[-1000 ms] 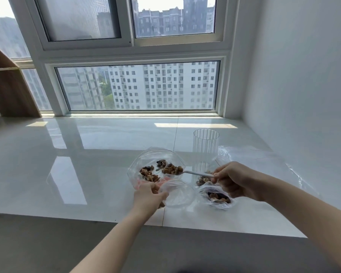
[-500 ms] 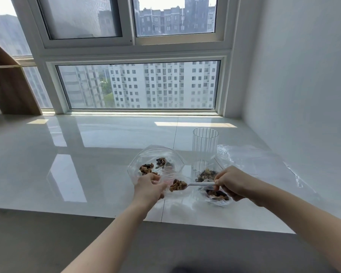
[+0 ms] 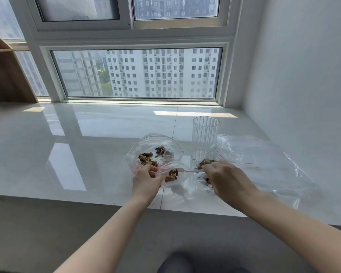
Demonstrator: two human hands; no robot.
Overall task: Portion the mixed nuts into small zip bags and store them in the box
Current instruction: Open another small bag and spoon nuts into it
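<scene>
tipping a spoon (image 3: 187, 171) of nuts (image 3: 171, 175) into the small bag (image 3: 173, 179), with the right hand (image 3: 224, 179), fingers clenched round the spoon's handle. holding that bag's mouth open with the left hand (image 3: 146, 180), fingers pinching the rim. a second ago still digging in the big bag (image 3: 156, 152) beyond the left fingers; now having carried the load across, with the nuts sitting inside the small bag between the two sets of fingers. meaning, by the look of it, one more scoop going into this portion, with sealing and boxing not yet done.

lying just beyond and under the right fingers, two more bags with nuts (image 3: 205, 162). standing further out past the right fingers, a ribbed glass (image 3: 205, 134), and to their right a heap of empty bags (image 3: 264, 154) on the desk (image 3: 87, 134). no box showing anywhere. likely needing a steady tilt now, the bag being limp and its mouth narrow.
</scene>
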